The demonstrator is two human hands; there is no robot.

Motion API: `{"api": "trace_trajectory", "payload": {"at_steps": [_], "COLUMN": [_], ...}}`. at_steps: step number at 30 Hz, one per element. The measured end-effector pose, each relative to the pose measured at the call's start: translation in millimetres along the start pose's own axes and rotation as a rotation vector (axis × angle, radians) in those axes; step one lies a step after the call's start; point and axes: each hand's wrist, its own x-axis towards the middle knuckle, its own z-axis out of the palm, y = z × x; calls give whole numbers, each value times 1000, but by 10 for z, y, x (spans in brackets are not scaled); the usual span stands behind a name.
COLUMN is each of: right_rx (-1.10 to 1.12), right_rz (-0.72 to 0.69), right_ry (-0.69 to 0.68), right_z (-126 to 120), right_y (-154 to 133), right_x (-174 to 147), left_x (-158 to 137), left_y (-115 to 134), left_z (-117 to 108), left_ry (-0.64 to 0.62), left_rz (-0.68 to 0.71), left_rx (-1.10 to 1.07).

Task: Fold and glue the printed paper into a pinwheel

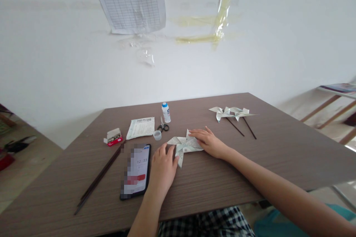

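Note:
A folded paper pinwheel (pixel 182 147) made of printed sheet lies flat on the table before me, without a stick that I can see. At its left side rests my left hand (pixel 163 164), fingers slightly bent and apart, fingertips by the left blade. My right hand (pixel 210 142) lies over the right blade with its fingers stretched out, covering part of the paper. Beyond, to the right, are two paper pinwheels (pixel 222 113) (pixel 241 113) on thin dark sticks (pixel 236 127).
On the brown table (pixel 222 177) are a phone (pixel 136 170), dark sticks (pixel 100 176), a small red-and-white box (pixel 114 137) of metal pieces, printed paper (pixel 141 127), black-handled scissors (pixel 163 127), a translucent cap (pixel 157 135) and a white bottle (pixel 166 113). A wall (pixel 189 77) stands behind.

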Motion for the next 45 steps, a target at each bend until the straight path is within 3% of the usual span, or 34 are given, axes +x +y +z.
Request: {"api": "trace_trajectory", "payload": {"at_steps": [5,14,19,24,35,41,45], "right_rx": [-102,-293,-272,-213,-111,10,-8], "right_rz": [-8,-13,-34,-73,-84,-21,-60], "right_ry": [-142,-64,-57,-54,-92,9,96], "right_z": [-59,-115,-115,-105,-121,-252,-422], "right_y": [-47,-201,-242,-265,-250,-94,4], "right_x": [-48,-86,-104,-128,-118,52,322], "left_x": [20,20,37,35,-16,-3,4], "left_y": [-31,-57,-60,-41,67,79,105], "left_z": [13,48,74,63,-156,-201,-256], "left_ry": [30,137,164,124,-97,-118,-156], "left_rz": [-34,-50,-5,18,-61,-78,-85], "left_rx": [-27,-142,-162,-109,-35,-45,-36]}}
